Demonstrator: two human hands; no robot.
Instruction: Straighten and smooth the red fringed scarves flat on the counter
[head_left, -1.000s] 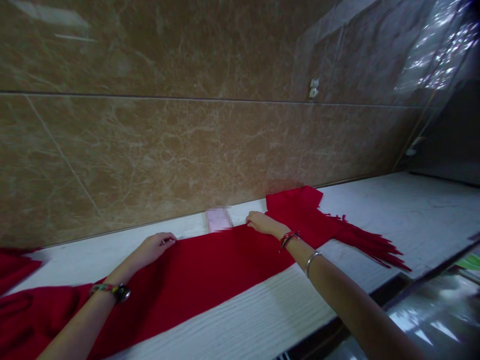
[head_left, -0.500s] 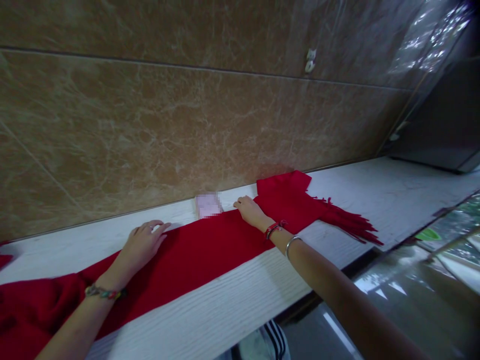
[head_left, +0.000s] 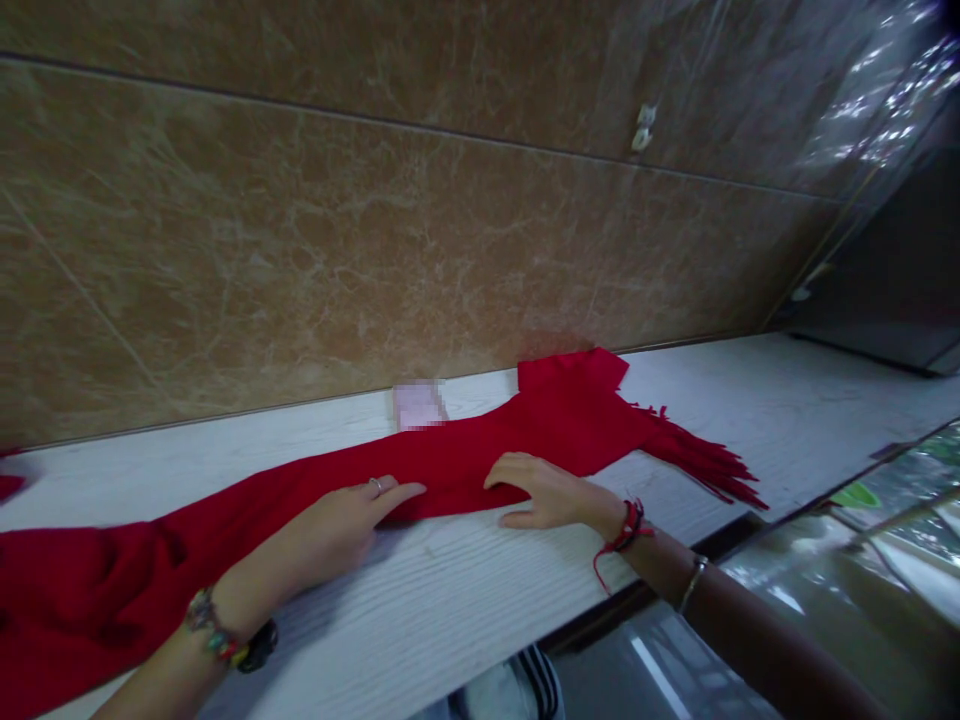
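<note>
A long red scarf (head_left: 442,465) with a fringed end lies along the white wood-grain surface. Its middle stretch is a narrow band, and the left part is bunched in wrinkles. My left hand (head_left: 337,525), wearing a ring, rests over the scarf's near edge with a finger stretched to the right; its other fingers are partly hidden. To its right is my right hand (head_left: 544,490), fingers curved over the near edge and thumb apart on the bare surface. Beyond the scarf, a small pale pink item (head_left: 418,406), blurred out, sits against its far edge.
A brown marbled tile wall (head_left: 337,250) rises behind the white surface (head_left: 420,590). The front edge drops to a glossy floor at lower right. A dark grey box-like object (head_left: 885,260) stands at the far right end. Another bit of red cloth (head_left: 10,486) shows at the left.
Both hands have come from the scarf's far edge to its near edge, and the left also moved right. The scarf's middle band is narrower, with its near edge farther from me.
</note>
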